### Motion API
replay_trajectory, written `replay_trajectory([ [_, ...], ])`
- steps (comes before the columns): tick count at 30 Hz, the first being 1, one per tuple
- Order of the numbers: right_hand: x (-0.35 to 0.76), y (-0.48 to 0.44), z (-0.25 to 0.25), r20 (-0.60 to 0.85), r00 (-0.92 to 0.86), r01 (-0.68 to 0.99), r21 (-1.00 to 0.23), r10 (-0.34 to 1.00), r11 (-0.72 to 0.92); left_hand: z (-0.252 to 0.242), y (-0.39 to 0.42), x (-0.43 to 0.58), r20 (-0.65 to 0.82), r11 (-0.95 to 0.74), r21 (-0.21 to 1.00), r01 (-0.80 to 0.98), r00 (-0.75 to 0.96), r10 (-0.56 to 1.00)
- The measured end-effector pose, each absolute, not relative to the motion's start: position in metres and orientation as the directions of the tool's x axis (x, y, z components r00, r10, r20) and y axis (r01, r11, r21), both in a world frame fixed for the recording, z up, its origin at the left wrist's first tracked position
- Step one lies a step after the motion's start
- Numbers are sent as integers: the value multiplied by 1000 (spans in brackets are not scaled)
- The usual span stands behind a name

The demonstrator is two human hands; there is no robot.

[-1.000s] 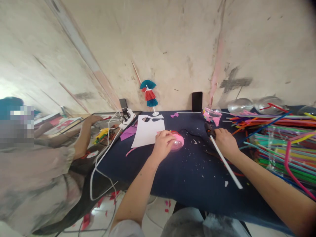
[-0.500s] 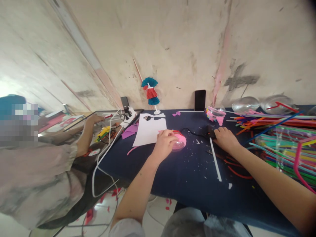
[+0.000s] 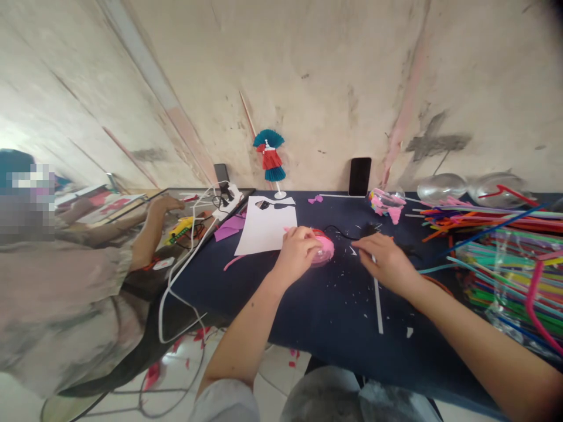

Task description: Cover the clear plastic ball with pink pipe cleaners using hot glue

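My left hand (image 3: 299, 252) grips a clear plastic ball (image 3: 324, 252) partly covered in fuzzy pink, with a red strip along its top. It rests low over the dark blue tabletop. To its right is my right hand (image 3: 382, 258), palm down, fingers drawn together in a pinch; whatever they hold is too small to make out. Just behind that hand lies a black tool (image 3: 373, 228), mostly covered, with a thin black cord (image 3: 336, 228) near it. A white stick (image 3: 378, 305) runs out from under the right hand toward me.
White paper (image 3: 266, 225) lies left of the ball. Pipe cleaners (image 3: 497, 275) are heaped on the right, near another pink-trimmed plastic ball (image 3: 387, 204). A phone (image 3: 359, 176) leans on the wall beside a paper-dressed figure (image 3: 272, 158). A co-worker's arm (image 3: 147, 231) is at left.
My right hand has left the black tool and moved left, nearer the ball, with its fingers now pinched. My left hand keeps its grip on the ball. The view has shifted slightly.
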State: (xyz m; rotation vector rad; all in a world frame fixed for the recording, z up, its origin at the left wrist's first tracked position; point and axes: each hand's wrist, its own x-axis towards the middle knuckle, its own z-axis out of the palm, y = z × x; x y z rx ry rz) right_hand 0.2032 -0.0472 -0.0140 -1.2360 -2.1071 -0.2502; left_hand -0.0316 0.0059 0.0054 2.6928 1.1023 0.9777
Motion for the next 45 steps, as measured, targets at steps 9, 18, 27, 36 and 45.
replay_trajectory([
  [9, 154, -45, -27, 627, -424, 784, -108, 654, 612, 6, 4, -34, 535, -732, 295, 614, 529, 659],
  [18, 146, -37, -32, 606, -305, 732, -344, 735, 588, 6, 7, -38, 522, -739, 315, 596, 541, 659],
  [27, 148, -35, -36, 559, -237, 681, -488, 795, 546, 8, 6, -45, 514, -696, 484, 531, 471, 717],
  [36, 148, -33, -39, 585, -229, 690, -466, 778, 553, 25, 12, -60, 390, -722, 484, 495, 617, 684],
  [45, 150, -32, -40, 600, -233, 705, -438, 765, 558, 28, 23, -61, 360, -789, 412, 456, 714, 600],
])
